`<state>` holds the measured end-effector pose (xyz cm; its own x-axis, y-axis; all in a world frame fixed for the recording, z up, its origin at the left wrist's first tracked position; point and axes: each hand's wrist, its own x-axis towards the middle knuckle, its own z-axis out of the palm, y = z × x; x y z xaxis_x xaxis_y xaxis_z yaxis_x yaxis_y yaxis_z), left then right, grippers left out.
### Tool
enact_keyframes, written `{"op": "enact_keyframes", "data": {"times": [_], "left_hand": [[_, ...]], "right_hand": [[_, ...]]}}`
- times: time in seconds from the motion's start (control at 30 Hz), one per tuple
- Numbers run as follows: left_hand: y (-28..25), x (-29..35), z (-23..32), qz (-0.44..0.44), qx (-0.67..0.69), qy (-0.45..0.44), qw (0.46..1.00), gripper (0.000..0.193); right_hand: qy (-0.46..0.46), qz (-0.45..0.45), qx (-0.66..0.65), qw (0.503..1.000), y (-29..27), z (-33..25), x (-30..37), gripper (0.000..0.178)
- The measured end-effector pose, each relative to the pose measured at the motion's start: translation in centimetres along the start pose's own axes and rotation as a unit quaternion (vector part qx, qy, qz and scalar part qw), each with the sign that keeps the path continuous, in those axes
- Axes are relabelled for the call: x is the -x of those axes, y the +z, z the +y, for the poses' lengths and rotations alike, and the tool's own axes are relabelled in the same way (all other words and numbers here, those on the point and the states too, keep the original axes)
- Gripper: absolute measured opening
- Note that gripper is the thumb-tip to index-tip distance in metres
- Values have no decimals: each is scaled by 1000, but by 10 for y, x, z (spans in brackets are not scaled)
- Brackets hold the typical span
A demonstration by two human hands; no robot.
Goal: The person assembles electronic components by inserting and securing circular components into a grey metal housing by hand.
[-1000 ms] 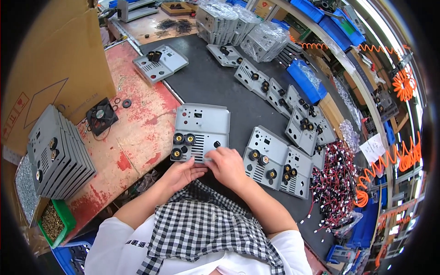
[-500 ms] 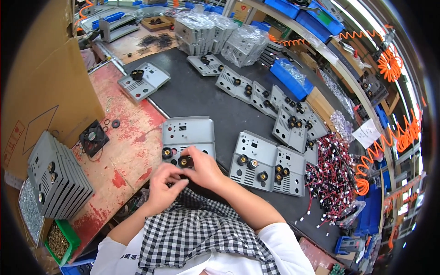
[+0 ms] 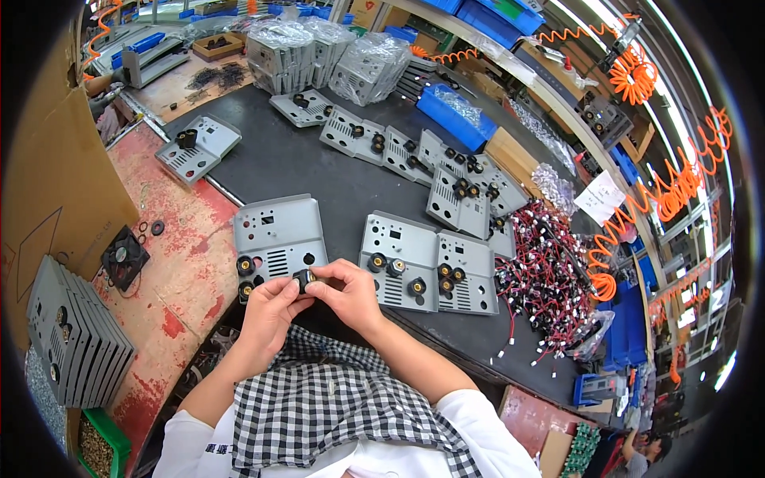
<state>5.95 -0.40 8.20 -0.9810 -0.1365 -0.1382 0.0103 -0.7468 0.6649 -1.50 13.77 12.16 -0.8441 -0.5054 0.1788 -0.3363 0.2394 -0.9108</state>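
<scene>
Both my hands meet over the lower edge of a grey sheet-metal panel [image 3: 280, 219]. Between the fingertips sits a black round connector [image 3: 304, 278], pinched from the left by my left hand [image 3: 269, 312] and from the right by my right hand [image 3: 351, 296]. Fingers cover part of it. Left of the hands, at the panel's lower left, are two more black connectors with brass centres, an upper connector [image 3: 245, 265] and a lower connector [image 3: 245, 290]. The panel has vent slots and several round holes.
Right of me, two grey panels [image 3: 398, 231] carry black connectors; more panels curve away behind. A heap of red-and-black wire leads [image 3: 542, 279] lies at the right. At left are a black fan [image 3: 124, 257], stacked panels [image 3: 76, 334] and a green bin [image 3: 115, 446] of small parts.
The view has swung right, so the scene sits further left. Both hands now pinch the connector together; before, the right fingers were at a connector over the panel and the left hand was beside them.
</scene>
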Motion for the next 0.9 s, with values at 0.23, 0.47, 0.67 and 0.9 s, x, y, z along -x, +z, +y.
{"op": "enact_keyframes", "data": {"times": [0.23,0.47,0.67,0.9], "left_hand": [[-7,2,-7,9,74,-41,996,13],[2,17,1,6,13,9,1000,22],[-22,3,-13,-45,132,-46,989,17],[-18,12,-18,-26,131,-79,988,12]], "right_hand": [[-142,7,70,987,0,1,-2,20],[-306,-106,139,936,6,-35,-2,41],[-94,-129,85,984,-21,1,-12,45],[-214,-111,230,943,-3,-10,1,31]]}}
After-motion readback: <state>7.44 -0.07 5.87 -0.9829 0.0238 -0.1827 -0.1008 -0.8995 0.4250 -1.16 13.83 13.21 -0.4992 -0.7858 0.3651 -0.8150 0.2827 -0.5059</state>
